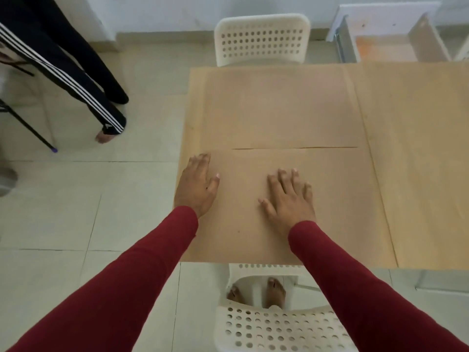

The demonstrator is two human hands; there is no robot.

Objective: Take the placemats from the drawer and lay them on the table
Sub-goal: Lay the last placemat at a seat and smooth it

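Note:
Two tan placemats lie flat on the table (pixel 418 148). The near placemat (pixel 342 199) reaches the table's front edge, and the far placemat (pixel 279 107) lies just beyond it, their edges meeting along a thin seam. My left hand (pixel 196 185) rests palm down on the near placemat's left edge, fingers spread. My right hand (pixel 288 198) presses flat on the middle of the same placemat. Neither hand holds anything. An open drawer (pixel 390 44) stands at the back right.
A white perforated chair (pixel 261 39) stands at the table's far side and another (pixel 274 326) at the near side under my arms. A second person's legs in striped dark trousers (pixel 76 72) stand on the tiled floor at the left, beside black metal legs (pixel 25 123).

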